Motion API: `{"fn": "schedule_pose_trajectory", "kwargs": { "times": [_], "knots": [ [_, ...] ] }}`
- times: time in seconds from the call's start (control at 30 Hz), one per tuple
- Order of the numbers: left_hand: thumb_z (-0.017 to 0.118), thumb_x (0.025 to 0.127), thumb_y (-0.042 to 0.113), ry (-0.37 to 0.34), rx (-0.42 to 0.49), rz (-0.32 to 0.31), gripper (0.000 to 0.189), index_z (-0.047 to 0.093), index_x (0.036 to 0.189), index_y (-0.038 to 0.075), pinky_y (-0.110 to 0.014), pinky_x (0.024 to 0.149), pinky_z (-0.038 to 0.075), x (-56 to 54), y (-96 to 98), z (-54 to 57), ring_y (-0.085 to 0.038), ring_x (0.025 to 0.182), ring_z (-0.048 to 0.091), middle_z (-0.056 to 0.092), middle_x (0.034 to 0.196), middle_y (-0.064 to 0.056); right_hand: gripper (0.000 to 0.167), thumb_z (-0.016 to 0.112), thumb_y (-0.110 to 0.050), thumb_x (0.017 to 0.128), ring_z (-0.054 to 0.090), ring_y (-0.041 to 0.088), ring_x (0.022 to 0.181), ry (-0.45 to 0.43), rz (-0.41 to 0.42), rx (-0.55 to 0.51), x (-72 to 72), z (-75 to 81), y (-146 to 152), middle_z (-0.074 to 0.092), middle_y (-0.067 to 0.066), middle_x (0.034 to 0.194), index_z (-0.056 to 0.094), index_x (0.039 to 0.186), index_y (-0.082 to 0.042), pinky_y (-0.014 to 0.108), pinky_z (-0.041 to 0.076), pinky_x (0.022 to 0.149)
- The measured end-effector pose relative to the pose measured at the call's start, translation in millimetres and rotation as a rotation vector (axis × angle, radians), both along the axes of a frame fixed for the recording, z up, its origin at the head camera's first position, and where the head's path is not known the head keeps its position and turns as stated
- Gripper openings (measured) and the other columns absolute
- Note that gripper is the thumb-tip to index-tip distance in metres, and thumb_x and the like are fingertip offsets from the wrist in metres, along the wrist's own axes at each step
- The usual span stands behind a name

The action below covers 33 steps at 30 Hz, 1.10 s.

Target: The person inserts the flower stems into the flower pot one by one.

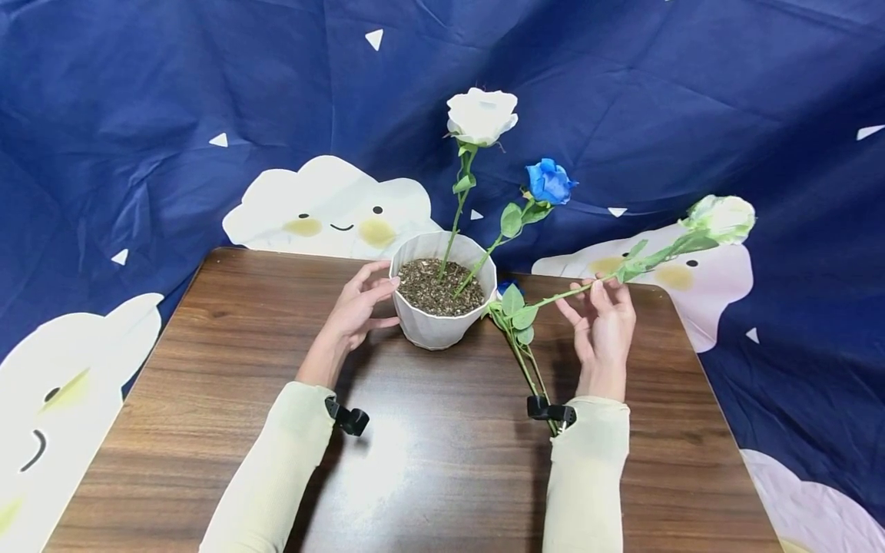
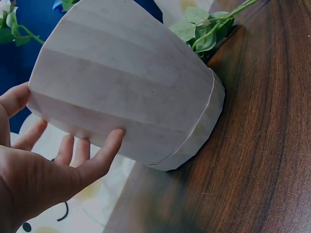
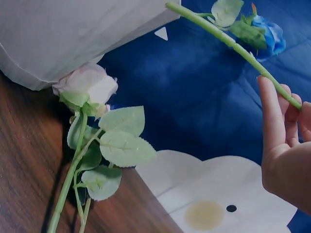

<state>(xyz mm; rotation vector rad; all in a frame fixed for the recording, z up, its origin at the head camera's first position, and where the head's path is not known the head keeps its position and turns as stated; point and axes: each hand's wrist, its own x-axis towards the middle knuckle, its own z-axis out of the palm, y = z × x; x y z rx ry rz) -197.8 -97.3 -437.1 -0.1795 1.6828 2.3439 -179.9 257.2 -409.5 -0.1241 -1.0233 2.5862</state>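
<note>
A white faceted flowerpot (image 1: 437,332) filled with brown soil stands on the table; a white rose (image 1: 482,117) and a blue rose (image 1: 550,182) rise from it. My left hand (image 1: 356,309) is at the pot's left side, fingers spread, fingertips touching the wall and rim. To the right of the pot, my right hand (image 1: 604,322) pinches the green stem of a white rose (image 1: 722,220) between thumb and fingers. That rose lies nearly level, its bloom out to the right and its bare stem end (image 3: 176,7) towards the pot.
More roses lie on the table right of the pot, with a pale bloom (image 3: 86,87) against its base and leafy stems (image 1: 518,338) running towards my right wrist. A dark blue curtain (image 1: 276,77) with clouds hangs behind the brown wooden table (image 1: 228,330).
</note>
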Motion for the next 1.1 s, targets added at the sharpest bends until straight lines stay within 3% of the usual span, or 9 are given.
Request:
{"fn": "schedule_pose_trajectory", "kwargs": {
  "times": [0.4,0.77,1.1],
  "knots": [
    [0.065,0.100,0.016,-0.001,0.013,0.003,0.051,0.047,0.147,0.016,-0.058,0.088,0.059,-2.8,0.2,-1.6,-0.028,0.113,0.050,0.050,0.123,-0.008,0.006,0.057,-0.006,0.101,0.064,0.024,0.080,0.047,-0.027,0.073,-12.2,19.0,-30,0.059,0.014,0.092,0.058,0.099,-0.001,0.040,0.064,0.059],
    [0.065,0.100,0.016,-0.002,0.008,0.006,0.051,0.048,0.147,0.016,-0.058,0.088,0.059,-1.5,0.3,-0.7,-0.028,0.113,0.050,0.050,0.122,-0.008,0.007,0.052,-0.006,0.104,0.064,0.022,0.081,0.057,-0.030,0.110,-17.2,18.7,-60,0.061,0.016,0.094,0.057,0.099,-0.004,0.044,0.065,0.068],
    [0.065,0.100,0.016,-0.006,0.007,0.006,0.051,0.048,0.147,0.017,-0.058,0.088,0.059,-0.5,0.1,-1.0,-0.027,0.113,0.050,0.049,0.123,-0.008,0.005,0.050,-0.004,0.104,0.068,0.024,0.089,0.046,0.006,0.180,-20.0,24.3,-88,0.065,0.012,0.094,0.055,0.105,-0.004,0.039,0.065,0.074]
  ]
}}
